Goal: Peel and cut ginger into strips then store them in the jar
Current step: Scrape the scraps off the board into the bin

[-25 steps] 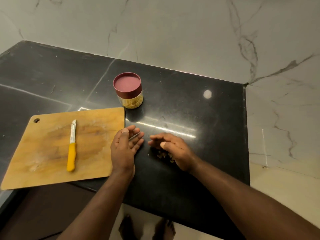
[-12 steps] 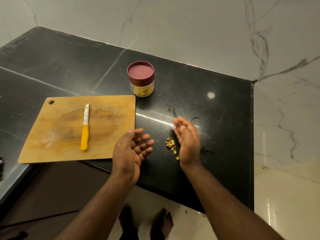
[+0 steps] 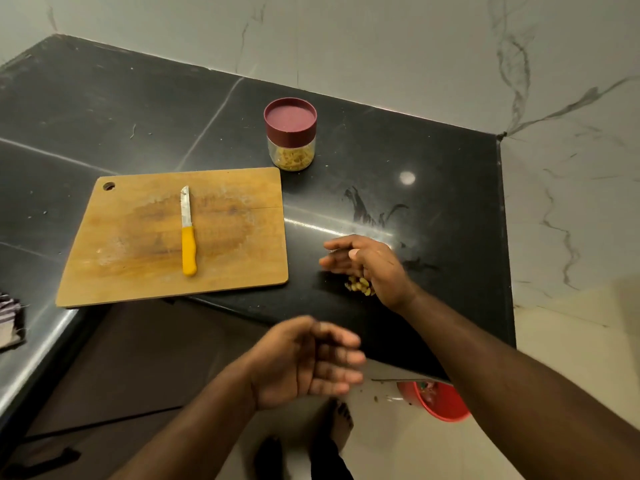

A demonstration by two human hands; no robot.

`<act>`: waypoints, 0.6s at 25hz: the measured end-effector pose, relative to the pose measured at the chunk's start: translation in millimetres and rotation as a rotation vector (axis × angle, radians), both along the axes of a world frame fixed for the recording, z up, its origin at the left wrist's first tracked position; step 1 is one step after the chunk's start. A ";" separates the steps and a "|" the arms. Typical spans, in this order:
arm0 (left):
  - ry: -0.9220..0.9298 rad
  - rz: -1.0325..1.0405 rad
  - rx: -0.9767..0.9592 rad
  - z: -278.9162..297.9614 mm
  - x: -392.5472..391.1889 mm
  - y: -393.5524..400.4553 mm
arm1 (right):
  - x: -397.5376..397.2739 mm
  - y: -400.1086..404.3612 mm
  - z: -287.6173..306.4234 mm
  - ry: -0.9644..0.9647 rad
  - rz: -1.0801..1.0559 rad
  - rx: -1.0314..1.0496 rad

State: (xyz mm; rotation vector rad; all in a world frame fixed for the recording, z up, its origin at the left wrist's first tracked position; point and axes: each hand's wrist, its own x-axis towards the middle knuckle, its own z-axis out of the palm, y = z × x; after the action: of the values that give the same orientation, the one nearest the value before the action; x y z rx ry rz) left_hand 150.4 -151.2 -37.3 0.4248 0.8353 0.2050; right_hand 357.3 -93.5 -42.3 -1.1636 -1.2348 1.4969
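Right hand (image 3: 367, 265) sweeps ginger scraps (image 3: 360, 285) at centre frame; blurred left hand (image 3: 304, 362) cupped, holding nothing.
Lidded jar (image 3: 291, 133) above bears no readable label.

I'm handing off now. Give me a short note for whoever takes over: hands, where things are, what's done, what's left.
Right hand: open, fingers sweeping the ginger scraps on the counter.
Left hand: open, cupped below the counter edge, holding nothing.
Jar: lid on, ginger strips inside, behind the cutting board.
Knife: lying on the board.
Done: strips cut and stored in the jar.
Left: likely clearing the scraps, perhaps into the red bowl on the floor.
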 end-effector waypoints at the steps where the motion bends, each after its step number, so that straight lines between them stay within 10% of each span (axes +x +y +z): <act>1: 0.013 -0.096 -0.021 -12.7 -5.1 -8.6 | -0.9 -5.4 5.0 0.034 -0.059 -0.015; 15: -0.018 0.011 -0.140 -74.5 22.4 -17.1 | -34.2 -51.0 10.8 0.139 -0.517 0.051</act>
State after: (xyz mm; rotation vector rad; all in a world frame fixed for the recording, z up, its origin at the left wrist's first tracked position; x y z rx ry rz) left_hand 172.8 -168.3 -111.9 0.2874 0.8291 0.1590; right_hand 323.1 -144.5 -31.6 -1.2080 -0.7924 1.1279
